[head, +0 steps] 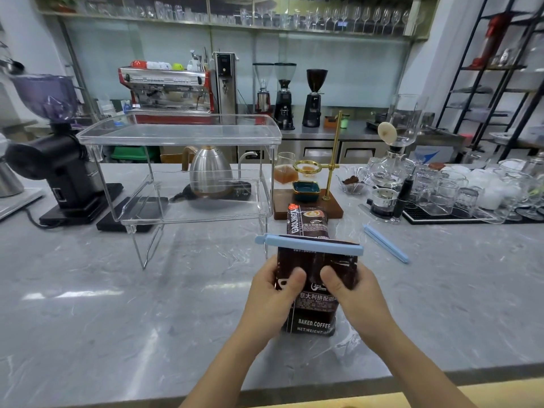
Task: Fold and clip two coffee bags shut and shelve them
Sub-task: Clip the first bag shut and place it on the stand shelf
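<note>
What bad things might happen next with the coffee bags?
1. The clipped coffee bag, held upright by the left hand and right hand, might bump the second coffee bag just behind it.
2. Its blue clip sticks out sideways and might catch the clear shelf rack when shelved.
3. The spare clip might get knocked away.

grey marble counter [117, 290] — clear shelf rack [179, 172]; second coffee bag [307, 220]; loose blue clip [385, 243]; grinder [56, 160]
</note>
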